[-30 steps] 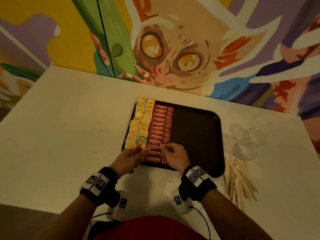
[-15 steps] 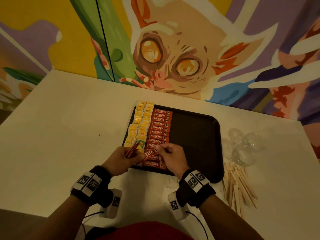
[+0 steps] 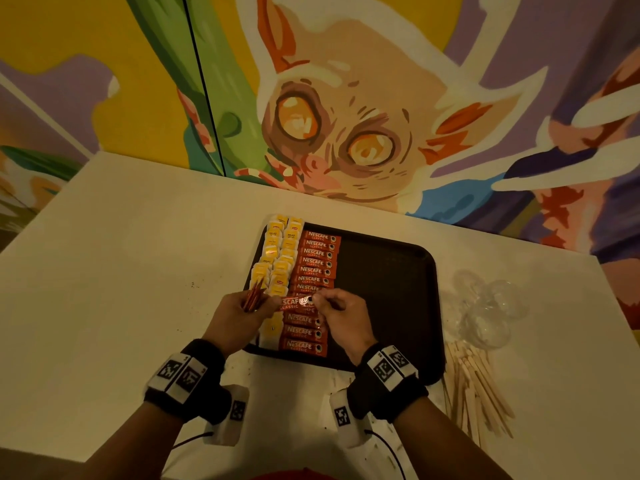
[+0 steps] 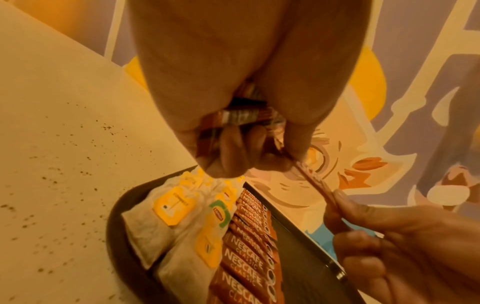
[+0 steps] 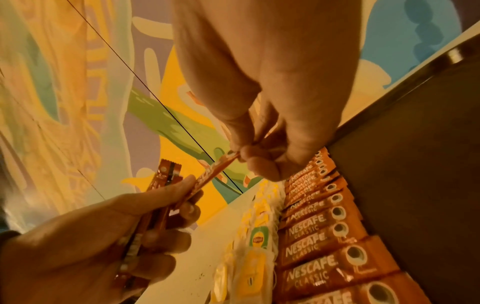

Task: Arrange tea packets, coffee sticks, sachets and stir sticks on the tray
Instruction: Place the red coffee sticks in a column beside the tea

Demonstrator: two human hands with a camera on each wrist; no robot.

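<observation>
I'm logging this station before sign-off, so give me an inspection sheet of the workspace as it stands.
Surface: white table, dark specks beside the tray.
Job's things: dark tray holds tea packets and a coffee stick column; stir sticks lie off the tray.
Clutter: clear plastic cups right of the tray.
Grippers: left hand grips a bundle of coffee sticks; right hand pinches one coffee stick.
Cables: thin black wires from the wrist units.
Surroundings: painted mural wall.
</observation>
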